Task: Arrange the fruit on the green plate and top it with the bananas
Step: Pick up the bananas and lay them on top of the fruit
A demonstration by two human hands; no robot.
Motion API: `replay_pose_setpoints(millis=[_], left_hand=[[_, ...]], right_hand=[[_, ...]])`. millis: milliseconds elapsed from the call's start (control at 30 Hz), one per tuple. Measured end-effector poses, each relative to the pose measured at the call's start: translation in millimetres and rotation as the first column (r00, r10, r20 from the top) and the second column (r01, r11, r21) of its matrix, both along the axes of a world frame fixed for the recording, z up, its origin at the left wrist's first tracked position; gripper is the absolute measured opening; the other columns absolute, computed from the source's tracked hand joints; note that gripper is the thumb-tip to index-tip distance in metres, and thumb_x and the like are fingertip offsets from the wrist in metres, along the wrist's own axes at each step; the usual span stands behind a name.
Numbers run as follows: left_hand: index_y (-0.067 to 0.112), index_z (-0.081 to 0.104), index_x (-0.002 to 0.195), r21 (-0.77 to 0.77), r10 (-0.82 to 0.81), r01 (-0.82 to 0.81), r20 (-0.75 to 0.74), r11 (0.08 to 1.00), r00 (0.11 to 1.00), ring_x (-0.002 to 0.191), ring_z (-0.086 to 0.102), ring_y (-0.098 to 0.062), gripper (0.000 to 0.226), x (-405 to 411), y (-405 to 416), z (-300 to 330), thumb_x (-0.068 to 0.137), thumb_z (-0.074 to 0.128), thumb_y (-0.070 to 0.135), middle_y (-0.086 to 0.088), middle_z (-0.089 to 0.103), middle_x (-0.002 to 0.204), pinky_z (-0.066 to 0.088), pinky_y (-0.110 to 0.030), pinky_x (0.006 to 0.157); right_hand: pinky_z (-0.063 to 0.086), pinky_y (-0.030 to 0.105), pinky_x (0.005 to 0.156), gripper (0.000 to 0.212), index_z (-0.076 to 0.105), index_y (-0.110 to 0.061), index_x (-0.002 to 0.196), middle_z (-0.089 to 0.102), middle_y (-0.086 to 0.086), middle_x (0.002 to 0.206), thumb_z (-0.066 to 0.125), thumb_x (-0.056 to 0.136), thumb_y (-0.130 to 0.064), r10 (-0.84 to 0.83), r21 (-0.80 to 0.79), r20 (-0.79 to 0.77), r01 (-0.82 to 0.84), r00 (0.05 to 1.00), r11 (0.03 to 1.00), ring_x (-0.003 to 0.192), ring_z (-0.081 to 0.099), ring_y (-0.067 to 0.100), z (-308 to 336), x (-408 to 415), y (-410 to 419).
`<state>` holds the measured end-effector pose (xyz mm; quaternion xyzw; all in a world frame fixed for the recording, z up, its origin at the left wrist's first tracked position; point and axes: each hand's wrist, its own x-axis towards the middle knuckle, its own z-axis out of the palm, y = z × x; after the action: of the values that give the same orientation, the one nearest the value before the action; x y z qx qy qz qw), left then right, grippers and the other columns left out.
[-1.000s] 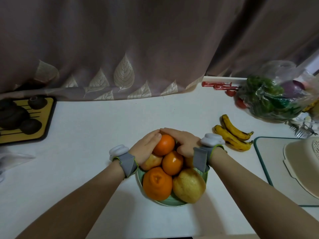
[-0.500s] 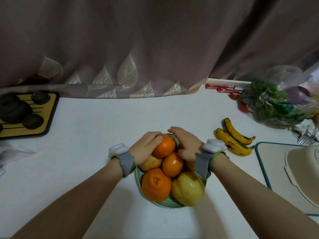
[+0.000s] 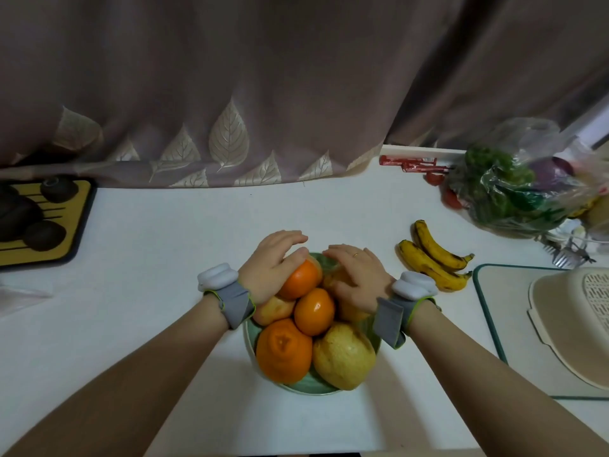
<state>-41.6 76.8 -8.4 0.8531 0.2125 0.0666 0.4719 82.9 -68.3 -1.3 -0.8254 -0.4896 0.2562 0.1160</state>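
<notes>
Steadying the heap on the green plate (image 3: 304, 387) with both hands; fruit-arranging step looks close to finished, bananas (image 3: 434, 258) not yet placed.

Left hand (image 3: 275, 267): fingers fairly straight, only gently curved, laid over the far-left side of the top orange (image 3: 301, 280). Touching it, not gripping. Right hand (image 3: 357, 275): likewise spread flat, palm down on the far-right fruit, which it mostly hides, so I cannot say what kind. Nothing held in either hand.

Pile below my palms: a second orange (image 3: 313, 311) in the middle, a large orange (image 3: 284, 351) and a yellowish pear-like fruit (image 3: 342, 356) nearest me, a pale fruit (image 3: 273, 310) under my left wrist.

Bananas lie on the worktop (image 3: 164, 258) to the right of my right hand, near it but not touching, just beyond the wrist strap (image 3: 390, 321).

Judgement on next move: lift the right hand off only if the stack sits still, reach right, take both bananas together, lay them across the top. Risk: round fruit may roll once support goes.
</notes>
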Motion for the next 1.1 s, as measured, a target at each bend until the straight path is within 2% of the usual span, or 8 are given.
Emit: replay_pose_setpoints(millis=[133, 233, 333, 433, 500, 733, 967, 1100], left_hand=[[0.016, 0.053, 0.122, 0.269, -0.101, 0.076, 0.084, 0.960, 0.991, 0.137, 0.025, -0.020, 0.070, 14, -9, 18, 0.073, 0.028, 0.059, -0.002, 0.046, 0.139, 0.011, -0.020, 0.107], [0.015, 0.057, 0.118, 0.340, -0.135, 0.091, 0.108, 0.936, 0.985, 0.135, 0.030, -0.023, 0.066, 27, -19, 26, 0.075, 0.029, 0.056, -0.003, 0.050, 0.135, 0.016, -0.026, 0.109], [0.014, 0.057, 0.116, 0.368, -0.122, 0.077, 0.100, 0.926, 0.987, 0.134, 0.032, -0.025, 0.063, 40, -33, 28, 0.076, 0.030, 0.054, -0.005, 0.052, 0.132, 0.019, -0.030, 0.109], [0.012, 0.059, 0.114, 0.400, -0.109, 0.080, 0.048, 0.913, 0.993, 0.132, 0.034, -0.026, 0.062, 40, -38, 29, 0.076, 0.031, 0.052, -0.007, 0.054, 0.130, 0.020, -0.029, 0.107], [0.011, 0.060, 0.113, 0.416, -0.054, 0.027, 0.052, 0.909, 0.997, 0.128, 0.039, -0.027, 0.060, 37, -36, 30, 0.077, 0.033, 0.051, -0.008, 0.057, 0.127, 0.022, -0.029, 0.106], [0.016, 0.059, 0.113, 0.372, 0.192, -0.187, 0.026, 0.909, 0.981, 0.114, 0.051, -0.018, 0.060, 8, -33, 34, 0.076, 0.031, 0.053, -0.003, 0.060, 0.120, 0.030, -0.023, 0.098], [0.016, 0.059, 0.113, 0.350, 0.267, -0.259, 0.026, 0.900, 0.963, 0.116, 0.050, -0.017, 0.060, -3, -44, 25, 0.076, 0.031, 0.054, -0.002, 0.058, 0.122, 0.031, -0.024, 0.100], [0.016, 0.059, 0.114, 0.341, 0.269, -0.268, 0.045, 0.901, 0.962, 0.113, 0.047, -0.008, 0.061, -6, -43, 27, 0.076, 0.031, 0.054, -0.002, 0.057, 0.124, 0.030, -0.019, 0.100]], right_hand=[[0.017, 0.032, 0.114, 0.054, 0.032, -0.011, 0.140, 0.026, 0.010, 0.153, 0.049, 0.092, -0.029, -0.338, 0.249, -0.092, 0.350, 0.937, 0.903, 0.141, 0.025, 0.024, -3, 28, -23], [0.030, 0.040, 0.109, 0.056, 0.033, -0.006, 0.137, 0.027, 0.016, 0.150, 0.054, 0.089, -0.027, -0.500, 0.191, 0.010, 0.489, 0.866, 0.851, 0.135, 0.032, 0.032, -7, 60, -42], [0.032, 0.045, 0.101, 0.065, 0.027, -0.010, 0.137, 0.037, 0.016, 0.137, 0.056, 0.085, -0.038, -0.448, -0.047, 0.204, 0.466, 0.870, 0.883, 0.126, 0.040, 0.037, -10, 95, -62], [0.026, 0.049, 0.107, 0.094, 0.005, -0.020, 0.145, 0.033, 0.017, 0.139, 0.056, 0.077, -0.058, -0.324, -0.308, 0.238, 0.387, 0.916, 0.869, 0.131, 0.034, 0.037, -27, 122, -75], [0.027, 0.047, 0.106, 0.098, 0.006, -0.021, 0.144, 0.038, 0.013, 0.132, 0.054, 0.072, -0.067, -0.257, -0.351, 0.246, 0.333, 0.935, 0.875, 0.128, 0.038, 0.034, -40, 135, -80], [0.031, 0.044, 0.107, 0.076, 0.022, -0.024, 0.136, 0.038, 0.010, 0.129, 0.054, 0.076, -0.059, -0.088, -0.334, 0.272, 0.179, 0.958, 0.925, 0.121, 0.041, 0.034, -44, 152, -90], [0.042, 0.050, 0.097, 0.062, 0.046, -0.031, 0.120, 0.039, 0.011, 0.120, 0.062, 0.066, -0.056, -0.153, -0.352, 0.164, 0.203, 0.975, 0.914, 0.108, 0.046, 0.035, -40, 161, -86], [0.045, 0.042, 0.093, 0.049, 0.056, -0.028, 0.110, 0.039, 0.012, 0.125, 0.069, 0.067, -0.047, -0.153, -0.150, 0.107, 0.169, 0.982, 0.974, 0.106, 0.050, 0.036, -24, 146, -87]])
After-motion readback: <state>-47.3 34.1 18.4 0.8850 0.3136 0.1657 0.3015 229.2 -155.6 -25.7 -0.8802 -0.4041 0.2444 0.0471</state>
